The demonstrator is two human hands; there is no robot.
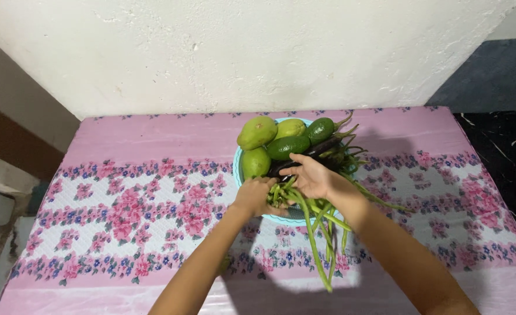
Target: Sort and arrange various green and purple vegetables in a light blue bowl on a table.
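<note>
A light blue bowl [237,165] sits on the pink flowered table, heaped with green mangoes [257,132], dark green avocados [288,147] and dark long eggplants [322,147]. My left hand [252,195] grips one end of a bunch of long green beans [315,224] at the bowl's near rim. My right hand [312,177] rests on the same bunch just right of the left hand, fingers wrapped over it. The bean ends hang down toward me over the cloth.
The pink flowered tablecloth [129,204] covers the whole table. A white wall [240,52] stands right behind the table. A dark floor [503,146] shows at the right, past the table edge.
</note>
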